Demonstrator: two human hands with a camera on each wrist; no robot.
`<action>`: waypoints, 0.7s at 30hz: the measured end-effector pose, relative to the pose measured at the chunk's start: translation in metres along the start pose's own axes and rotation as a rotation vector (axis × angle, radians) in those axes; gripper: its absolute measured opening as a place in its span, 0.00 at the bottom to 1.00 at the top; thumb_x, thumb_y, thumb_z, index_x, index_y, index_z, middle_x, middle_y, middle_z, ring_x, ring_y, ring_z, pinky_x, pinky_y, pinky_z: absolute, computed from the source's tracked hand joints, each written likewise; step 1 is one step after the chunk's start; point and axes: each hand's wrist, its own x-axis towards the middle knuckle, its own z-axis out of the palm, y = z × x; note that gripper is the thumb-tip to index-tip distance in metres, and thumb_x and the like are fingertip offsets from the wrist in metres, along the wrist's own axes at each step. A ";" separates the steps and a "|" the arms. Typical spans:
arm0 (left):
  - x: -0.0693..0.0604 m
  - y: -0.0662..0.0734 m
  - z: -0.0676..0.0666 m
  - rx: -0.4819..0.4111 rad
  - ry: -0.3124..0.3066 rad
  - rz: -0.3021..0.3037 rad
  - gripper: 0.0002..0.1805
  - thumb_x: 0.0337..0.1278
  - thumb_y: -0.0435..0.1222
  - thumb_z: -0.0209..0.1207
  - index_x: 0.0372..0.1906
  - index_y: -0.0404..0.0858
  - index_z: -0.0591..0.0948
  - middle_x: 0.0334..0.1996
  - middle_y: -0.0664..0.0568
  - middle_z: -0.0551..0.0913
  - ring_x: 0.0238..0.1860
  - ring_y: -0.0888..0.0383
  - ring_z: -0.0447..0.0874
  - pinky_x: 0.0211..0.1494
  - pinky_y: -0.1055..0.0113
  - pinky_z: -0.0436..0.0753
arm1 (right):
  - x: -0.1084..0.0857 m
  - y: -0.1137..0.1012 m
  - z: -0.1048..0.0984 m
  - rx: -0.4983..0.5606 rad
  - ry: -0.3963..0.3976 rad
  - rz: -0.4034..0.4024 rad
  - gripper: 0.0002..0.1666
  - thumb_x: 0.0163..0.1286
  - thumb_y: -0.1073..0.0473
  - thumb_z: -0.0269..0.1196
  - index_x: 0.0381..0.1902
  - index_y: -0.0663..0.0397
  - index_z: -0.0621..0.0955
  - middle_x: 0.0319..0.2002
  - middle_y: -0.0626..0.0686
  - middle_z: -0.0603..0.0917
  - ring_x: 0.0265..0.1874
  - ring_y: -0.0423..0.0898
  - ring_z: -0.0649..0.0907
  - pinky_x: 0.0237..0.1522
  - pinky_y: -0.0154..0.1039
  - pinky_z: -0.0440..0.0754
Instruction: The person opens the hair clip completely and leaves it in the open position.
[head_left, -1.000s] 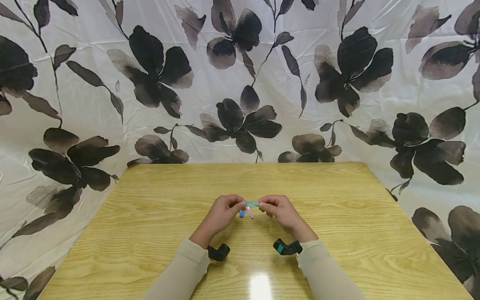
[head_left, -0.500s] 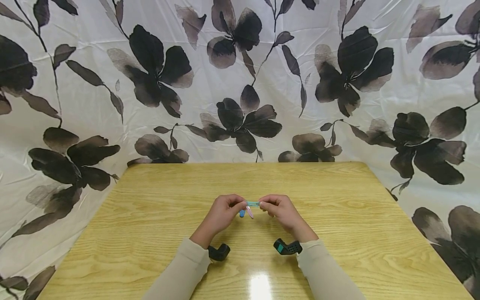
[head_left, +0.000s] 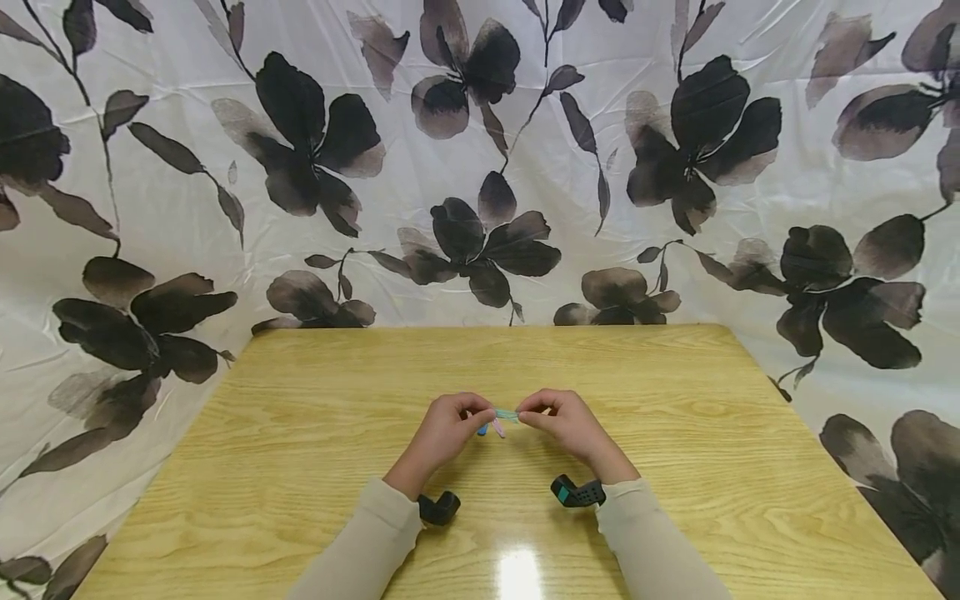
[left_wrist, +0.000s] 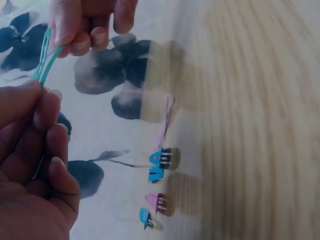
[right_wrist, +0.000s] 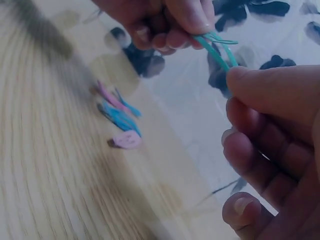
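Note:
A slim teal hair clip (head_left: 506, 414) is stretched between both hands just above the table. My left hand (head_left: 450, 429) pinches one end of it between thumb and forefinger. The opposite end is pinched by my right hand (head_left: 562, 425). Close up in the left wrist view, the clip (left_wrist: 44, 60) shows narrow strands standing apart from one another; the fingertips hide its ends. Beneath it on the table lie a pink hair clip (head_left: 498, 428) and a blue one (head_left: 482, 431), partly covered by the left hand in the head view.
Several small blue and pink clips lie in a row in the left wrist view, including a toothed pink clip (left_wrist: 156, 201). The wooden table (head_left: 337, 367) reaches back to a floral cloth (head_left: 585, 192). Black bands are worn on both wrists.
Both hands keep their pinch on the teal hair clip. The left fingers have sunk slightly, and the clip now sits a little lower. The clips on the table have not moved.

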 end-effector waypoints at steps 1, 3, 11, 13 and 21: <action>0.000 0.000 0.001 0.009 -0.003 -0.005 0.09 0.64 0.46 0.60 0.39 0.48 0.86 0.31 0.42 0.83 0.22 0.58 0.69 0.24 0.69 0.69 | 0.000 0.001 -0.001 -0.023 -0.002 -0.003 0.07 0.66 0.52 0.65 0.38 0.46 0.86 0.40 0.48 0.85 0.37 0.46 0.79 0.36 0.39 0.75; 0.000 -0.001 0.003 0.030 -0.005 -0.004 0.08 0.64 0.46 0.60 0.39 0.48 0.86 0.31 0.45 0.84 0.22 0.58 0.70 0.24 0.69 0.71 | 0.000 0.002 -0.002 -0.067 -0.002 -0.013 0.06 0.66 0.52 0.65 0.38 0.44 0.86 0.39 0.47 0.85 0.37 0.45 0.79 0.37 0.39 0.75; 0.003 0.002 0.010 0.106 -0.013 0.047 0.07 0.63 0.44 0.60 0.36 0.48 0.86 0.31 0.58 0.84 0.24 0.59 0.71 0.32 0.68 0.72 | 0.000 0.007 -0.010 -0.162 -0.014 -0.015 0.04 0.67 0.53 0.64 0.36 0.42 0.86 0.37 0.44 0.84 0.35 0.43 0.79 0.36 0.38 0.75; 0.004 0.002 0.012 0.122 -0.022 0.053 0.07 0.63 0.44 0.61 0.36 0.47 0.86 0.31 0.56 0.84 0.27 0.59 0.73 0.35 0.67 0.73 | 0.000 0.008 -0.011 -0.177 -0.013 -0.012 0.04 0.67 0.54 0.64 0.36 0.41 0.86 0.37 0.44 0.84 0.35 0.43 0.79 0.36 0.38 0.75; 0.012 0.004 0.018 0.219 -0.072 0.093 0.07 0.63 0.41 0.61 0.35 0.44 0.86 0.31 0.59 0.84 0.32 0.64 0.78 0.35 0.70 0.78 | 0.000 0.014 -0.014 -0.252 0.006 -0.035 0.03 0.66 0.55 0.66 0.35 0.42 0.86 0.35 0.42 0.85 0.35 0.39 0.79 0.38 0.38 0.75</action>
